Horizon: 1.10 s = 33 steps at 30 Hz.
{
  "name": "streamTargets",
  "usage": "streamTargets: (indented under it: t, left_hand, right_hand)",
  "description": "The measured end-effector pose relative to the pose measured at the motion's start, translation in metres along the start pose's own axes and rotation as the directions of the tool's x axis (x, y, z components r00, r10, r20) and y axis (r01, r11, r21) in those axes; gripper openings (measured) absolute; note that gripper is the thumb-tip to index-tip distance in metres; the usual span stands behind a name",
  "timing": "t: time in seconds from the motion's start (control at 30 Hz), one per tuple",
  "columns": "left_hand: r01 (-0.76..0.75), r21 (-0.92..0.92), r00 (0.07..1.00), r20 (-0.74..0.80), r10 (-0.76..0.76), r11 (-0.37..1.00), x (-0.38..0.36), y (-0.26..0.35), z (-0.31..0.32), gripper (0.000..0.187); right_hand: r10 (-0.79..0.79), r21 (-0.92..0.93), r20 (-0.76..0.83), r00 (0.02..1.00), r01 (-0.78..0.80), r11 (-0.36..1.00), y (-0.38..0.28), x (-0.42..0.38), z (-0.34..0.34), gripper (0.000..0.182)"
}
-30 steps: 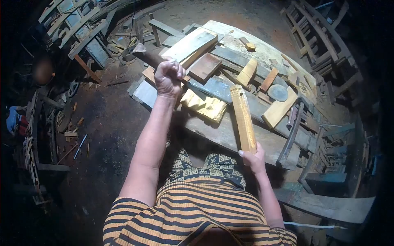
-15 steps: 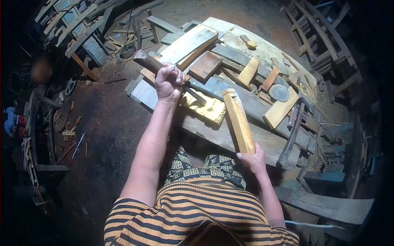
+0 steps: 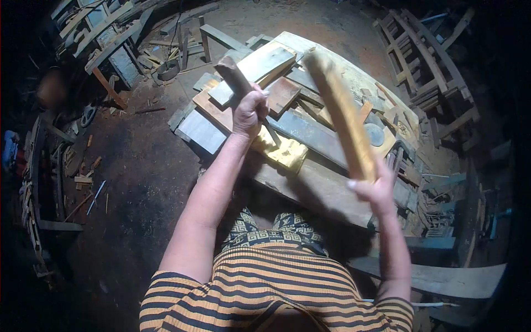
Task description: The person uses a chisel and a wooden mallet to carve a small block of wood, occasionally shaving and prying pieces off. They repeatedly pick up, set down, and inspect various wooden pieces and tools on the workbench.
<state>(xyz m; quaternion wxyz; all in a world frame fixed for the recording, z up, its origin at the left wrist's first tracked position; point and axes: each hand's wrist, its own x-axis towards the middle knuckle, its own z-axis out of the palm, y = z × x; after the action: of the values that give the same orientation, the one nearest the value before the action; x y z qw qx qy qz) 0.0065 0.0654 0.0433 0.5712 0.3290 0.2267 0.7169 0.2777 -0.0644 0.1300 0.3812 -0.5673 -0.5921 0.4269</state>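
My left hand [image 3: 250, 113] is wrapped around a chisel [image 3: 233, 77] with a thick dark wooden handle. The chisel leans, its thin dark blade running down to a yellow wood block [image 3: 290, 156] near the bench's front edge. Rough carved hollows show in the block's upper face; my left hand and wrist cover its left part. On the right, my right hand [image 3: 376, 185] is closed around the lower end of a long squared wooden club [image 3: 344, 108]. The club is raised, its far end smeared by motion and apart from the chisel.
Boards and blocks crowd the workbench [image 3: 310, 185], among them a reddish block [image 3: 283, 93] and a round grey disc [image 3: 374, 134]. A dark curved metal bar [image 3: 399, 155] lies to the right. Timber racks [image 3: 420, 50] and scrap wood stand around.
My right hand has swung the club up and to the right. My left hand has shifted slightly right with the chisel, whose blade remains over the yellow block.
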Motion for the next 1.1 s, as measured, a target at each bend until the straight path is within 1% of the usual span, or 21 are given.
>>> streamTargets:
  t: [0.1,0.13,0.17,0.27,0.33,0.37,0.4,0.47,0.53,0.6,0.63,0.67,0.73,0.77,0.8,0.9,0.93,1.0,1.03,1.07,1.1]
  left_hand:
    - [-0.066,0.060,0.997,-0.038,0.068,0.996,-0.001,0.000,0.007,0.012]
    - [-0.071,0.073,0.996,-0.039,0.074,0.995,-0.002,-0.001,0.007,0.012]
    - [-0.077,0.102,0.996,-0.045,0.082,0.992,-0.003,0.001,0.010,0.014]
    - [-0.075,0.186,0.997,0.007,0.075,0.980,-0.005,0.000,0.006,0.014]
    - [-0.099,0.181,0.995,0.004,0.100,0.978,-0.005,-0.002,0.006,0.013]
    - [-0.091,0.171,0.996,0.013,0.090,0.981,-0.003,-0.006,0.003,0.013]
    - [-0.078,0.162,0.997,0.025,0.075,0.984,-0.002,-0.008,0.000,0.013]
    - [-0.088,0.134,0.996,0.031,0.085,0.987,-0.004,-0.001,0.004,0.012]
    - [-0.088,0.160,0.995,-0.034,0.095,0.983,-0.009,0.003,0.008,0.012]
    - [-0.089,0.174,0.995,-0.023,0.095,0.981,-0.008,0.003,0.008,0.012]
    - [-0.099,0.190,0.994,-0.017,0.104,0.977,-0.008,0.003,0.008,0.012]
    - [-0.109,0.209,0.993,-0.011,0.113,0.972,-0.008,0.004,0.008,0.012]
    - [-0.117,0.218,0.993,0.005,0.118,0.969,-0.007,0.003,0.007,0.012]
    - [-0.118,0.232,0.993,0.024,0.116,0.966,-0.007,0.003,0.004,0.012]
    - [-0.117,0.233,0.993,0.028,0.114,0.965,-0.006,0.004,0.005,0.012]
    - [-0.094,0.212,0.996,0.017,0.092,0.973,-0.008,0.006,0.009,0.014]
    - [-0.087,0.206,0.996,0.017,0.086,0.975,-0.009,0.006,0.010,0.014]
    - [-0.111,0.249,0.994,0.041,0.104,0.962,-0.008,0.008,0.009,0.014]
    - [-0.117,0.241,0.993,0.042,0.110,0.963,-0.007,0.006,0.009,0.014]
    - [-0.118,0.242,0.993,0.042,0.111,0.963,-0.006,0.005,0.008,0.014]
    - [-0.112,0.284,0.994,0.036,0.106,0.952,-0.006,0.007,0.009,0.014]
  right_hand:
    - [-0.430,-0.132,-0.026,0.902,0.424,0.896,-0.083,0.019,-0.003,0.074]
    - [-0.494,0.017,0.052,0.868,0.494,0.869,-0.101,0.028,-0.006,0.072]
    - [-0.613,-0.048,0.011,0.790,0.613,0.789,-0.119,0.032,0.002,0.069]
    - [-0.733,-0.262,0.026,0.680,0.712,0.651,-0.148,0.049,0.033,0.061]
    - [-0.582,-0.418,0.413,0.700,0.714,0.562,-0.155,0.071,0.035,0.054]
    - [-0.136,-0.748,0.415,0.900,0.422,0.512,-0.170,0.075,0.041,0.049]
    - [0.089,-0.722,0.377,0.922,0.232,0.652,-0.183,0.078,0.049,0.047]
    - [-0.292,-0.612,0.407,0.866,0.496,0.616,-0.194,0.091,0.043,0.049]
    - [-0.456,-0.392,0.469,0.756,0.641,0.660,-0.221,0.081,0.048,0.038]
    - [-0.458,-0.312,0.443,0.771,0.612,0.727,-0.233,0.071,0.055,0.060]
    - [-0.545,-0.163,0.478,0.689,0.679,0.716,-0.223,0.076,0.054,0.039]
    - [-0.633,-0.148,0.388,0.670,0.723,0.674,-0.198,0.088,0.061,0.064]
    - [-0.310,-0.595,0.526,0.792,0.602,0.532,-0.197,0.084,0.065,0.039]
    - [-0.012,-0.820,0.425,0.905,0.390,0.419,-0.199,0.089,0.071,0.041]
    - [0.011,-0.744,0.445,0.895,0.363,0.561,-0.214,0.088,0.072,0.049]
    - [-0.295,-0.663,0.480,0.826,0.562,0.494,-0.235,0.099,0.070,0.050]
    - [-0.288,-0.667,0.479,0.829,0.557,0.495,-0.234,0.099,0.065,0.050]
    - [-0.477,-0.374,0.448,0.756,0.643,0.668,-0.235,0.099,0.053,0.056]
    - [-0.606,-0.302,0.413,0.680,0.730,0.613,-0.212,0.096,0.067,0.059]
    - [-0.580,-0.140,0.480,0.659,0.710,0.690,-0.202,0.095,0.070,0.060]
    - [-0.342,-0.476,0.540,0.769,0.615,0.629,-0.201,0.097,0.069,0.053]
